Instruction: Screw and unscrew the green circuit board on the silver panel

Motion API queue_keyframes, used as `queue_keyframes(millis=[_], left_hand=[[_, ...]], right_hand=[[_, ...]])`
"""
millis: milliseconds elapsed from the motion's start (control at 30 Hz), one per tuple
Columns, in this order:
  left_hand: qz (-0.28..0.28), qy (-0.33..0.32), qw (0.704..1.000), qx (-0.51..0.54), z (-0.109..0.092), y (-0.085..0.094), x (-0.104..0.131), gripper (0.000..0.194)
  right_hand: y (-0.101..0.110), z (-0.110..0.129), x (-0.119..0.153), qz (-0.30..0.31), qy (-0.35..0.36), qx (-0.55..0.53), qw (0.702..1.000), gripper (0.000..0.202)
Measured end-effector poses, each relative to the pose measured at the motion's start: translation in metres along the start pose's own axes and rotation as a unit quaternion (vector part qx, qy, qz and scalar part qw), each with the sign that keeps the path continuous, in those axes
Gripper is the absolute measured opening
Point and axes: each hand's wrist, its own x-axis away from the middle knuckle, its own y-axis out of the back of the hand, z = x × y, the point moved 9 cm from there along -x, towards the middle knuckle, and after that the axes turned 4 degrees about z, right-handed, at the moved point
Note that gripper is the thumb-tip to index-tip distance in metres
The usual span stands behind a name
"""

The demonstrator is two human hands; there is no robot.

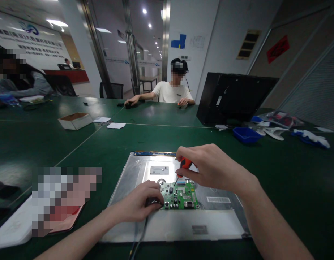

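A metal-backed display panel (178, 225) lies flat on the green table in front of me. On its middle sits a green circuit board (180, 196) with small chips and connectors. My right hand (207, 166) grips a red and black screwdriver (185, 163), whose thin shaft slants down to the board's upper left part. Whether the tip touches a screw is too small to tell. At the board's left edge, my left hand (142, 202) has its fingers curled around a dark cable (143, 231) that runs down toward the near edge.
A black monitor (234, 99) stands at the back right, near a blue tray (247, 135) and gloves (310, 138). An open white box (75, 121) and paper slips (116, 125) lie at left. Across the table sits another person (174, 90); a blurred pink item (69, 213) lies left.
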Motion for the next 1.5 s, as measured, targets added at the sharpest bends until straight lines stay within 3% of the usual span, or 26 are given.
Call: queue_keyframes(millis=[1000, 1500], left_hand=[[-0.006, -0.006, 1.0, -0.008, -0.005, 0.0, 0.0, 0.007], [-0.011, 0.004, 0.999, 0.03, 0.006, -0.003, 0.001, 0.008]], right_hand=[[-0.006, 0.019, -0.005, 0.012, 0.043, -0.02, 0.999, 0.013], [-0.015, 0.033, -0.008, 0.037, 0.081, -0.076, 0.993, 0.012]])
